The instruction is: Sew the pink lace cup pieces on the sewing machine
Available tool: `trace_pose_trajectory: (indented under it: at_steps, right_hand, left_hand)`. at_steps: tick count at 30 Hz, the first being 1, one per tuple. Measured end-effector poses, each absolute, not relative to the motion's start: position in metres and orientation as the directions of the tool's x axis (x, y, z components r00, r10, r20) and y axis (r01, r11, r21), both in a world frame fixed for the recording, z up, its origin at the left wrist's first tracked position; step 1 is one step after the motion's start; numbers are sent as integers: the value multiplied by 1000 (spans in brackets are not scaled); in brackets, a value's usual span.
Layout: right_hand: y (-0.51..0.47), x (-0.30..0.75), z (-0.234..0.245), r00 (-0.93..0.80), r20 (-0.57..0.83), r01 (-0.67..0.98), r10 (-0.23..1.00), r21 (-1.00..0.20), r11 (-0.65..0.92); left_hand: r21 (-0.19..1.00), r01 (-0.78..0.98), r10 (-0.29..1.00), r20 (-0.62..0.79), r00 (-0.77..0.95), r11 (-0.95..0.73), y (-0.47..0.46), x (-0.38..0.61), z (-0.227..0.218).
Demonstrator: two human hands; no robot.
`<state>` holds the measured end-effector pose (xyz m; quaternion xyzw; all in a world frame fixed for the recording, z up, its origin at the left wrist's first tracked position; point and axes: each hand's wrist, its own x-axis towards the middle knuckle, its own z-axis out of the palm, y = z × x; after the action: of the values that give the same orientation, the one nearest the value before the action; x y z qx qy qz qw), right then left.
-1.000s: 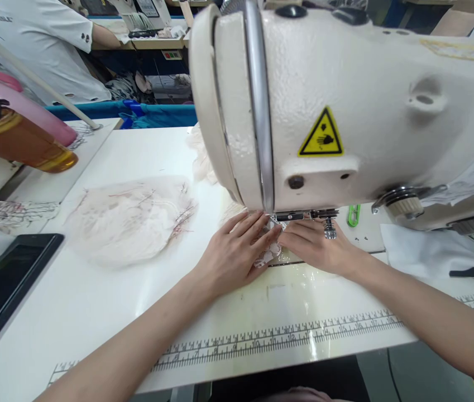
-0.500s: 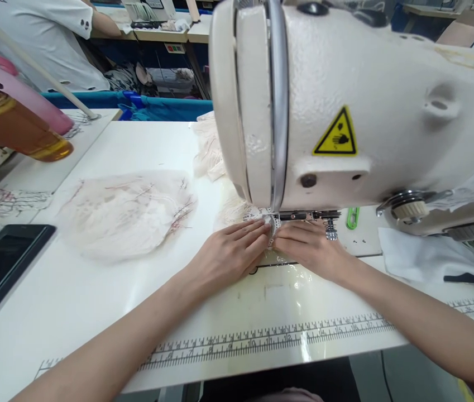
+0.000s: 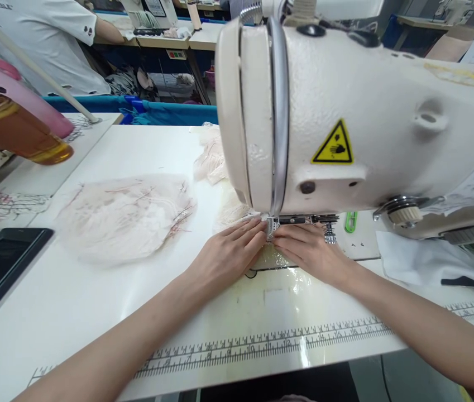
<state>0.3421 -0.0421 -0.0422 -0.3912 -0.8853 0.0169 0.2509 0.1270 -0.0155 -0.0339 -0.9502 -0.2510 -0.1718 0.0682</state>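
A strip of white lace (image 3: 271, 228) lies under the needle area of a cream sewing machine (image 3: 354, 117), its near end between my hands. My left hand (image 3: 230, 245) rests flat on the left of it, fingers stretched out, fingertips at the lace edge. Close on the right, my right hand (image 3: 310, 245) lies with its fingers extended towards the lace, beside the metal guide (image 3: 299, 219). Pale sheer fabric (image 3: 230, 212) spreads behind my left fingertips, partly hidden by the machine head. My thumbs are mostly out of sight.
Left of my hands lies a pile of sheer fabric (image 3: 128, 220) with loose threads. A phone (image 3: 6, 268), an amber bottle (image 3: 19, 131) and a pink bottle (image 3: 23, 89) are farther left. A green clip (image 3: 351, 221) and white cloth (image 3: 433, 259) are right. Another person (image 3: 44, 44) sits beyond.
The lace between my hands has shifted slightly away towards the needle area. My hands stay nearly in place. The whole view has tilted a little, so the machine sits slightly lower.
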Motion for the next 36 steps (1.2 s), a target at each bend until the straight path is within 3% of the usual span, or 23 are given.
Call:
trace_pose_trajectory:
  at_steps: [9,25,29,36]
  right_hand:
    - [-46,350,-55,-521,426,747,740,-192,637]
    - [-49,347,-55,-419,583,864,696,21,503]
    - [-43,350,-55,-449,607,830,655,13,557]
    - [-37,353,-55,-466,527,789,711,-115,603]
  left_hand:
    - [-103,499,444,331,833,-860,-16,126,-36]
    - [-84,515,458,354,816,-853,-13,130,-37]
    - [-85,525,465,359,809,-847,-11,131,-37]
    - [-125,532,453,388,803,-837,-10,131,-37]
